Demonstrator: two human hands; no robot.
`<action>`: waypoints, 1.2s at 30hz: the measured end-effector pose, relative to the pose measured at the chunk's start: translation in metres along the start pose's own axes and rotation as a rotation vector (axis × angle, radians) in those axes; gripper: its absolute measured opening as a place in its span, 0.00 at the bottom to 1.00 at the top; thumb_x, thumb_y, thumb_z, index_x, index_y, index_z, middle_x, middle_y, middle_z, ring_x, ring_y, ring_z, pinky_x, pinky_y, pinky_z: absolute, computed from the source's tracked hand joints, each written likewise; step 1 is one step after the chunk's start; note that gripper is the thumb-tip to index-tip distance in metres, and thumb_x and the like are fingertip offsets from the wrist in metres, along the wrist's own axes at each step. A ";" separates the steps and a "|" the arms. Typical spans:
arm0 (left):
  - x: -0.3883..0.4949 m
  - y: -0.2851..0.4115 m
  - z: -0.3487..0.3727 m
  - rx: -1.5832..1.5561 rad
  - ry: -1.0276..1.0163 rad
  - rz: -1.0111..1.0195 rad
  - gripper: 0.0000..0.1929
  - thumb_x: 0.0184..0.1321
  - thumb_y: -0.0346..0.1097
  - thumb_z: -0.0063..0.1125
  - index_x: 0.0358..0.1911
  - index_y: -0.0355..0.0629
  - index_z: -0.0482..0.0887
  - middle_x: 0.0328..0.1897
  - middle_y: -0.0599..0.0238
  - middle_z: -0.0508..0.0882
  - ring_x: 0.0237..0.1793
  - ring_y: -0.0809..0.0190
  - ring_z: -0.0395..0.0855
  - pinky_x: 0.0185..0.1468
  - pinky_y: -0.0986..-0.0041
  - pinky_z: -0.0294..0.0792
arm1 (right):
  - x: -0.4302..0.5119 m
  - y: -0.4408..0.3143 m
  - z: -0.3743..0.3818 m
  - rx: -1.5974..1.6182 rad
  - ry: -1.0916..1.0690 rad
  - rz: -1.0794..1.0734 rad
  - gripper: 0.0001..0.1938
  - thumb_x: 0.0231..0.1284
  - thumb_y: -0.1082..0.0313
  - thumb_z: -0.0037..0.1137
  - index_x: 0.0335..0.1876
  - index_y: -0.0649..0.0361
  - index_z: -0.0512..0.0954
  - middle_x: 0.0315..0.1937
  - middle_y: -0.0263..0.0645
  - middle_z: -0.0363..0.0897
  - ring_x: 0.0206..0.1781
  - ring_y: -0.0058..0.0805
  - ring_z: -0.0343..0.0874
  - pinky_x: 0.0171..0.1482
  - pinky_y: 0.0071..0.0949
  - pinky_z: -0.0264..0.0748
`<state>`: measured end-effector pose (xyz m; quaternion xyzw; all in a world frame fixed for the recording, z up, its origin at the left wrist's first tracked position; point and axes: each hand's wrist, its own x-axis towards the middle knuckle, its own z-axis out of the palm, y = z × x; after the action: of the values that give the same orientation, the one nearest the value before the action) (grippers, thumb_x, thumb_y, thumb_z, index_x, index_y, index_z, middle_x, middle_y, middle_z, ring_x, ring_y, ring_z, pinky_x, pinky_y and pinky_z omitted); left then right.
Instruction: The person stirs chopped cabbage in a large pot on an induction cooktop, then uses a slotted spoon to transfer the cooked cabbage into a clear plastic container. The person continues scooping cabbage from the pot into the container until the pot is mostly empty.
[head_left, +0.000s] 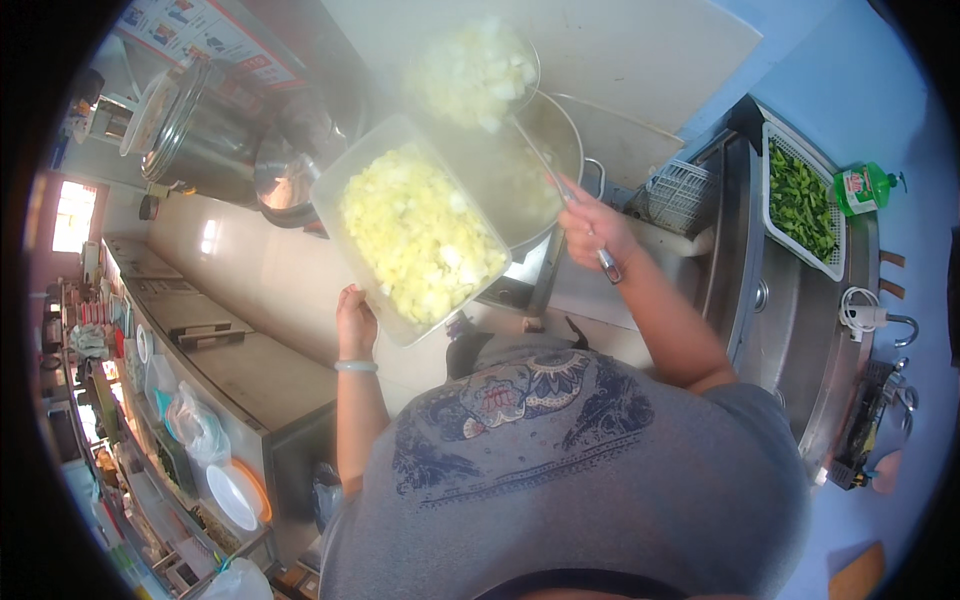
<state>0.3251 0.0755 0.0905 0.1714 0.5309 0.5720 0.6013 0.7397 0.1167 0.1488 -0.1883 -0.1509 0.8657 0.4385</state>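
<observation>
My left hand (357, 324) holds the near left edge of a translucent plastic tub (391, 324), which is tilted. Chopped pale yellow vegetable pieces (420, 232), perhaps cabbage, fill much of it. In my right hand (598, 229) is the metal handle of a skimmer (534, 75). Its bowl is heaped with similar pale pieces (476, 75), blurred by steam, and hangs above the far side of a large metal pot (566, 142). Cloudy liquid with some pieces shows inside the pot, partly hidden by steam and the tub.
Left of the tub stand a large steel pot (217, 127) and a shiny metal vessel (289, 184). On the right, a white basket of green leaves (802, 202) and a green pump bottle (862, 189) sit by a steel sink (784, 330). A wire basket (679, 191) is nearer the pot.
</observation>
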 end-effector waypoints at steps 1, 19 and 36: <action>-0.001 0.000 0.001 0.000 0.008 -0.002 0.06 0.53 0.24 0.44 0.34 0.43 0.71 0.34 0.73 0.76 0.37 0.71 0.74 0.44 0.80 0.68 | -0.002 0.006 -0.007 0.016 0.024 0.013 0.21 0.69 0.68 0.31 0.66 0.45 0.55 0.17 0.24 0.60 0.08 0.11 0.55 0.08 0.15 0.53; 0.000 0.002 0.015 0.118 -0.028 0.059 0.05 0.55 0.22 0.45 0.34 0.39 0.68 0.35 0.64 0.75 0.36 0.67 0.74 0.45 0.76 0.69 | 0.001 -0.001 0.024 -0.232 0.206 -0.023 0.25 0.65 0.71 0.38 0.67 0.46 0.55 0.17 0.27 0.59 0.09 0.13 0.56 0.11 0.15 0.54; 0.001 -0.003 0.021 0.161 -0.083 0.027 0.06 0.55 0.26 0.46 0.35 0.40 0.68 0.36 0.62 0.76 0.34 0.66 0.75 0.35 0.76 0.69 | 0.035 0.071 0.030 -1.864 0.148 -0.508 0.29 0.55 0.71 0.48 0.65 0.56 0.60 0.30 0.53 0.76 0.32 0.50 0.76 0.36 0.42 0.72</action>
<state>0.3432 0.0840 0.0957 0.2499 0.5474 0.5278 0.5994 0.6567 0.1022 0.1378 -0.4762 -0.7850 0.2640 0.2956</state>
